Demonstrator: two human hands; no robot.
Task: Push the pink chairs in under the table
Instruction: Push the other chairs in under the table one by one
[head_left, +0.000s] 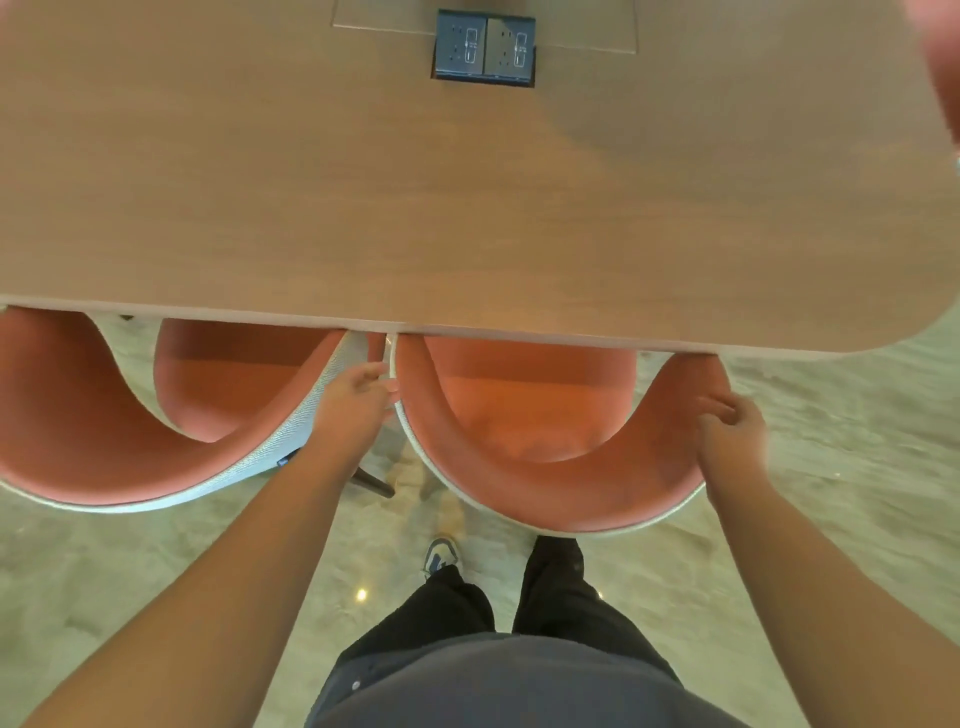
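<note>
Both hands are on the right chair (540, 467), the one straight ahead. The left hand (358, 400) has its fingers curled round the left arm of the shell; the right hand (730, 426) has its fingers wrapped over the right arm's top edge, thumb side toward the seat. So both are grasping the chair, nothing loose.

The chair's front is already under the table (467, 208) edge, just past the fingertips, but most of the seat and the whole back stick out toward the legs. The left chair (104, 441) sits just beyond the left knuckles, nearly touching, and looks about as far in.

To do this well, I'd say push evenly with both hands so it goes straight and doesn't swing into its neighbour. The left fingers are in the narrow gap between the two shells, so watch for a pinch there. Let go before the arms reach the table edge, or knuckles get caught.
</note>
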